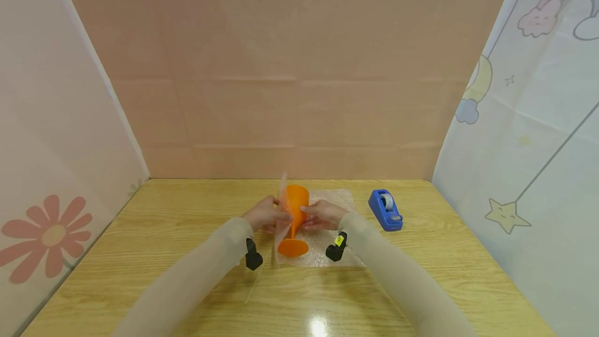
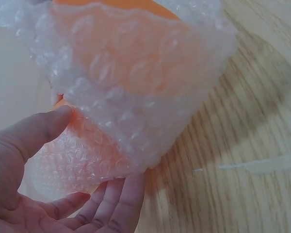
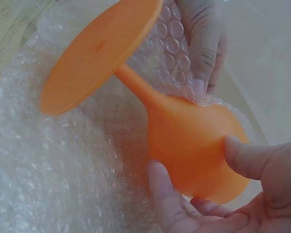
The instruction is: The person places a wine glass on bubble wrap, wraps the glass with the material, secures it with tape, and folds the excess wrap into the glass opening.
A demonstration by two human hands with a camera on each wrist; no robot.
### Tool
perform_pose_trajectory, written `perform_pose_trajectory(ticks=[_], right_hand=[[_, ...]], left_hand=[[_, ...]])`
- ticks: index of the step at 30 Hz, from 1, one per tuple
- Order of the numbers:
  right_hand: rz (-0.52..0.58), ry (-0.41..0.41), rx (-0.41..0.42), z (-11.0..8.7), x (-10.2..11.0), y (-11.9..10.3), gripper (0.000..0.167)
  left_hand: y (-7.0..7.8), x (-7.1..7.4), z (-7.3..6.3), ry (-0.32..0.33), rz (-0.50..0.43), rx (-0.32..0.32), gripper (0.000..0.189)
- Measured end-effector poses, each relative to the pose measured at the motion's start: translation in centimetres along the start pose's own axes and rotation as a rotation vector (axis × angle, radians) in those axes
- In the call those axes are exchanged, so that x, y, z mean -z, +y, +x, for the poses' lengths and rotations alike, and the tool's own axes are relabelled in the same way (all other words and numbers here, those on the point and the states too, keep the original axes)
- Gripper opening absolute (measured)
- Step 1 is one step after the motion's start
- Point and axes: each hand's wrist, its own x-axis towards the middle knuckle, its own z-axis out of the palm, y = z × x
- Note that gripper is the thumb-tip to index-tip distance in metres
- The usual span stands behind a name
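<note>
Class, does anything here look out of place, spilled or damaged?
A pale, ragged streak on the wooden tabletop, beside the bubble wrap, interrupts the grain; whether scratch or residue, I cannot tell. The orange goblet looks intact where visible.

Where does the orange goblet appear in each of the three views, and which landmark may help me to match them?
Head: the orange goblet is below the picture's centre, between the left hand and right hand.
Left wrist: at the top edge, partly behind bubble wrap.
Right wrist: across the middle, foot at upper left, bowl right of centre.
Shared landmark: the bubble wrap, visible in all three.
</note>
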Motion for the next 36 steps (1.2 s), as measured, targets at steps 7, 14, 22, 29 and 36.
perform_pose_trajectory(ticks=[7,14,22,29,36], right_hand=[[-0.004,0.028,-0.027,0.3,0.5,0.3,0.034],[0.01,0.109,-0.034,0.2,0.3,0.0,0.032],[-0.009,0.146,-0.052,0.1,-0.1,-0.8,0.041],[-0.064,0.126,-0.012,-0.3,-0.5,-1.1,0.06],[-0.093,0.13,0.019,-0.4,-1.3,-1.2,0.053]], left_hand=[[0.6,-0.2,-0.1,0.024,0.061,0.015,0.066],[0.7,-0.3,0.0,0.024,0.076,0.003,0.065],[1.3,-0.4,-0.5,0.045,0.101,0.017,0.065],[1.4,-0.5,-0.5,0.041,0.115,0.014,0.067],[1.3,-0.5,-0.2,0.025,0.106,-0.003,0.066]])
